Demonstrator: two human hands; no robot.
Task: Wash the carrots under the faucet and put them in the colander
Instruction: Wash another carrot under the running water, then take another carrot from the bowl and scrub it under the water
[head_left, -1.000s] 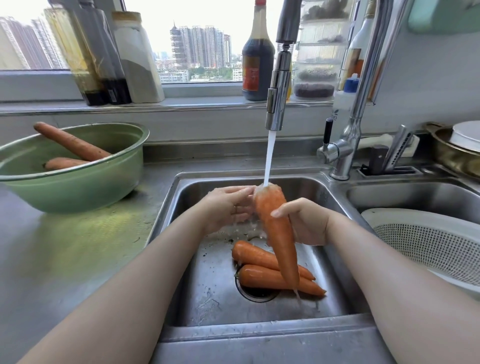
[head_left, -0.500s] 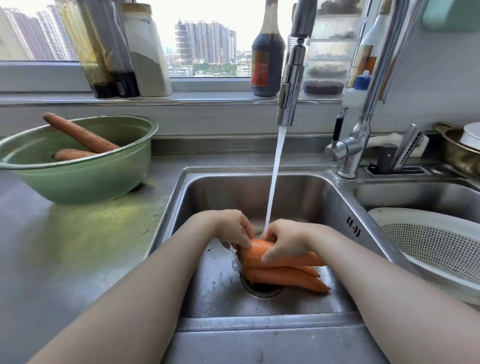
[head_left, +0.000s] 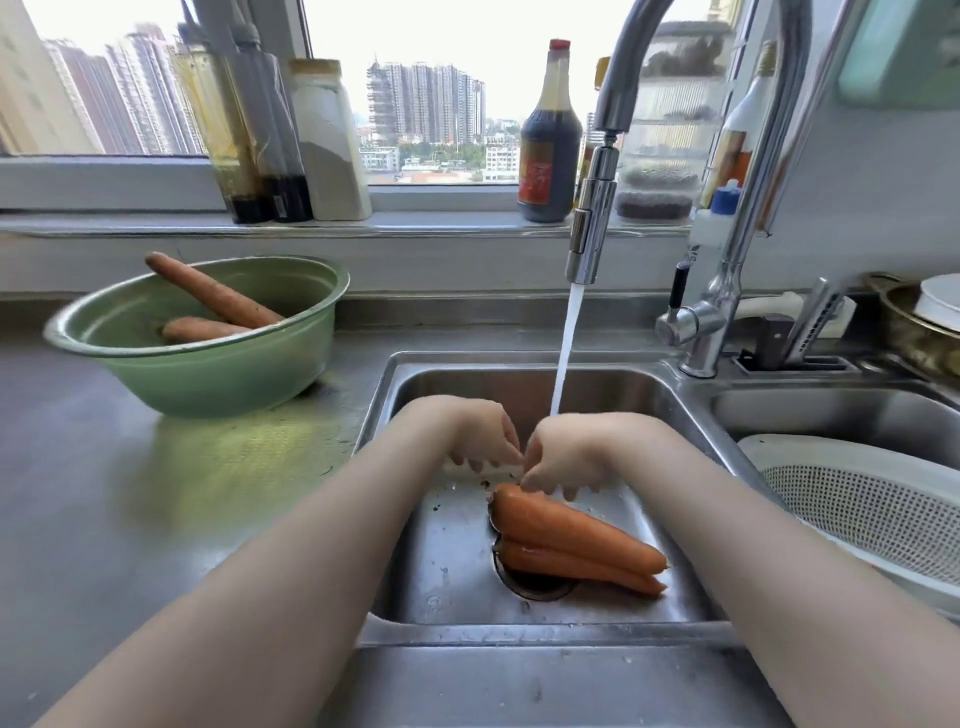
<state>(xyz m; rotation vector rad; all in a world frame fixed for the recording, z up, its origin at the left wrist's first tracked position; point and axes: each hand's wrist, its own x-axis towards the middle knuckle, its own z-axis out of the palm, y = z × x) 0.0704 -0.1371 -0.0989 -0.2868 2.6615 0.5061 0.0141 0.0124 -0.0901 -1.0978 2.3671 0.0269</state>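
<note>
A pile of wet orange carrots (head_left: 571, 530) lies over the drain of the left sink basin (head_left: 519, 631). My left hand (head_left: 478, 436) hangs just behind them with loosely curled fingers and holds nothing. My right hand (head_left: 566, 457) is beside it, its fingertips touching the thick end of the top carrot. Water runs from the faucet head (head_left: 592, 228) onto my right hand. The white colander (head_left: 857, 509) sits in the right basin. Two unwashed carrots (head_left: 213, 291) lie in the green bowl (head_left: 208, 384) on the counter at the left.
Bottles and jars line the window sill behind the sink, among them a dark sauce bottle (head_left: 548, 140). The faucet's base and lever (head_left: 696, 322) stand between the two basins. A pan with a white dish (head_left: 924, 322) sits at the far right.
The carrot I held upright under the stream a second ago now lies on the other carrots in the sink. Both hands have let it go and lifted slightly.
</note>
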